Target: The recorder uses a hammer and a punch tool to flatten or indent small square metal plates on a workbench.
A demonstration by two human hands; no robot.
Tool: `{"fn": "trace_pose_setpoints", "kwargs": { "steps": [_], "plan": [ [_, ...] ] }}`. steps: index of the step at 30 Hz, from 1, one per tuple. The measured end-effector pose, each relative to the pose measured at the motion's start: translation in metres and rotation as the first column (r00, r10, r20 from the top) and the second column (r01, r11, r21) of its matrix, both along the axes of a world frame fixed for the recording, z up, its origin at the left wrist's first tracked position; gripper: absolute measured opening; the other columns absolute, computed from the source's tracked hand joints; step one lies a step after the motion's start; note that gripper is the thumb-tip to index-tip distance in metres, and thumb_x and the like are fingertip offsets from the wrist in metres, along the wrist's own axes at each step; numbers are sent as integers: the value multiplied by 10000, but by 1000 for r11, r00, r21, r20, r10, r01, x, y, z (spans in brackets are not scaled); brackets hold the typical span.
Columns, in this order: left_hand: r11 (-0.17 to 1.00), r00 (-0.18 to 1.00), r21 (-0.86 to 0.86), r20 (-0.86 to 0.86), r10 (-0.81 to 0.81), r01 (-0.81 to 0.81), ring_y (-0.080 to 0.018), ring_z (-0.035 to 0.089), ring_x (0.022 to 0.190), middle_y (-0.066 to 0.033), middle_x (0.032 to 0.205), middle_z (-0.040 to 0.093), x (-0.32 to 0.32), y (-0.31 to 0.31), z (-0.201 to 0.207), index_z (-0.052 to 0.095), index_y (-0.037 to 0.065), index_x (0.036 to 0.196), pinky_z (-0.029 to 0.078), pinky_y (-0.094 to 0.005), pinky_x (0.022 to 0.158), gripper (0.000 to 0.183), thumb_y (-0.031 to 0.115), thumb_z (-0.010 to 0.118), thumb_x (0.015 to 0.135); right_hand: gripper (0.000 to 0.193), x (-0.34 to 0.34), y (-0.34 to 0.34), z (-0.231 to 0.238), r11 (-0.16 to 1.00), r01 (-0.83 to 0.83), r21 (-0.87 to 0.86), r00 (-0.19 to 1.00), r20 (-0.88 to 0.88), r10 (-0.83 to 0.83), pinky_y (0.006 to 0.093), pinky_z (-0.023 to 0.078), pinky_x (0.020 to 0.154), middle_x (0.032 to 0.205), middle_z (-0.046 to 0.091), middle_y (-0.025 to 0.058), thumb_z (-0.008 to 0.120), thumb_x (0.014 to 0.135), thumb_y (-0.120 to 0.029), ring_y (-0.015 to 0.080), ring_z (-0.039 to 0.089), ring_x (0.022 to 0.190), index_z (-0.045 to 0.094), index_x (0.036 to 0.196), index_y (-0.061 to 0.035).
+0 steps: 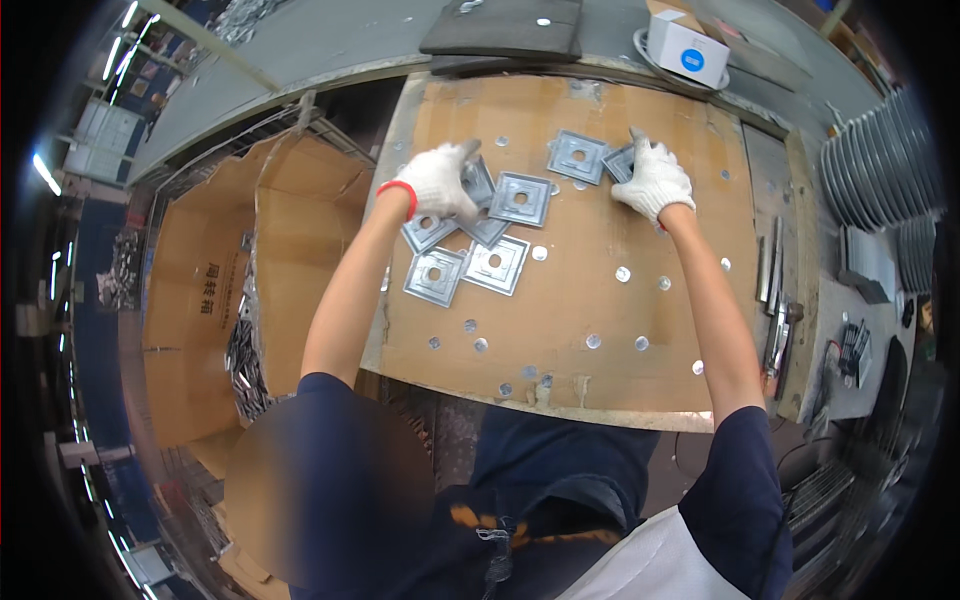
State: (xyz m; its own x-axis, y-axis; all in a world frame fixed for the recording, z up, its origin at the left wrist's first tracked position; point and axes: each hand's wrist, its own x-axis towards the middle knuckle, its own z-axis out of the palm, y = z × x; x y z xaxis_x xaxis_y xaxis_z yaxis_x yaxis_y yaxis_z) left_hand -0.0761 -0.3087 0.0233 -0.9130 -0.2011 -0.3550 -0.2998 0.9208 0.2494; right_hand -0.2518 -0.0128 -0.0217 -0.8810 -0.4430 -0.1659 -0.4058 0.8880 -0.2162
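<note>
My left hand (436, 182), in a white knit glove with a red cuff, grips a square grey metal plate (480, 184) between thumb and fingers. Several like plates lie around it, some overlapping, among them a plate with a central square hole (521, 200) and another plate (496, 265) nearer me. To the right, my gloved right hand (656, 182) has its thumb and fingers around the edges of a smaller-looking, partly hidden metal plate (620, 163). That one sits close beside a flat-lying plate (578, 157).
Small silvery discs (623, 274) are scattered over the cardboard-covered table (560, 330). A large cardboard box (200, 300) with metal pieces stands at left. Metal tools (776, 340) lie along the right edge. Beyond are a small white box (687, 48), dark pads (505, 35) and stacked round discs (875, 165).
</note>
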Motion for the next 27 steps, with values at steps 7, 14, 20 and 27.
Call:
{"fn": "trace_pose_setpoints", "kwargs": {
  "steps": [7,14,20,27],
  "plan": [
    [984,995,-157,77,-71,82,-423,625,1306,-263,1396,632,34,-34,-24,389,73,1661,557,-459,1084,1183,212,875,592,933,-2,-51,-25,898,-440,-18,878,-220,426,471,491,1181,1523,582,201,826,775,-402,394,553,1430,484,1615,-183],
    [977,987,-212,153,38,-5,-427,690,1205,-272,1362,643,52,-33,-19,510,39,1549,602,-472,993,1053,253,906,598,921,20,-70,7,955,-293,-42,955,28,295,467,524,1149,1474,629,201,817,751,-484,387,599,1384,547,1571,-162],
    [981,997,-184,50,-62,70,-415,686,1205,-256,1274,677,89,-19,5,536,46,1522,590,-461,1010,1010,246,918,609,970,74,-84,-1,883,-439,-165,895,1,445,476,502,1179,1505,616,202,819,738,-465,386,576,1425,498,1606,-172],
    [993,988,-92,-128,-90,79,-433,649,1262,-219,1336,672,145,13,-36,591,49,1452,569,-497,1043,905,148,871,597,1044,79,-105,4,887,-461,-34,884,76,462,478,525,1129,1399,665,272,845,660,-443,429,612,1363,508,1590,-109]
  ]
}}
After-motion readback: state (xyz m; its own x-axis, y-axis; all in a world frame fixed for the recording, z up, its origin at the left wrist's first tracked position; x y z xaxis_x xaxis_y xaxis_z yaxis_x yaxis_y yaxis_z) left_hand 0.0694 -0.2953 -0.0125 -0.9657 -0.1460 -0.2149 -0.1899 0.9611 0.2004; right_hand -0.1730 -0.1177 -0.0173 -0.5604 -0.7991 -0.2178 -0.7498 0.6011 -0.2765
